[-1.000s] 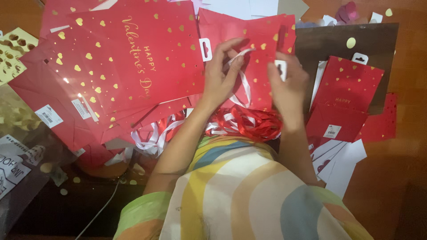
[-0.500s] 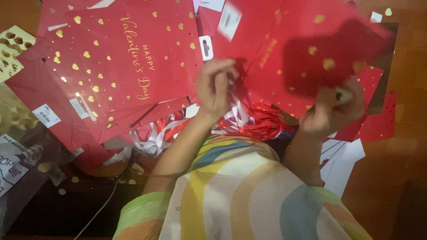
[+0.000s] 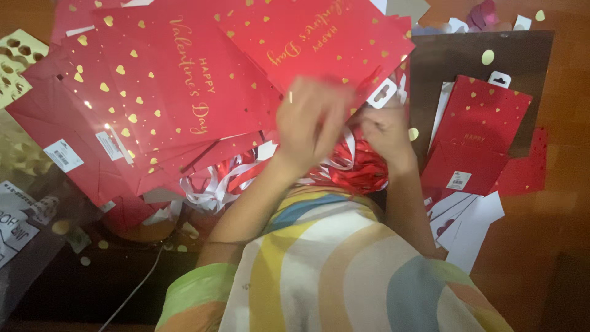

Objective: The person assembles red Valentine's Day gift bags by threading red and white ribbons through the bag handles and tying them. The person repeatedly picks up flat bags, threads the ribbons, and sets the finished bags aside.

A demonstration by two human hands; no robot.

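My left hand (image 3: 313, 123) is blurred by motion and hovers over a heap of red and white ribbons (image 3: 353, 169) in front of me. Just to its right, my right hand (image 3: 386, 132) rests with curled fingers on the same heap, under a white hang tab (image 3: 382, 92). What either hand grips is hidden. A large red gift bag with gold hearts (image 3: 319, 37) lies flat beyond both hands. It overlaps another large red bag (image 3: 172, 92) on the left.
More red bags (image 3: 67, 123) fan out to the left. A smaller red bag (image 3: 476, 132) lies on a dark board (image 3: 467, 55) at the right, with white paper pieces (image 3: 470, 224) below it. Gold confetti dots the wooden table (image 3: 553, 184). A cable (image 3: 138, 289) runs at lower left.
My right hand swung a red bag up and over, and it now lies flat on the pile beyond. Both hands have come back together over the ribbon heap.
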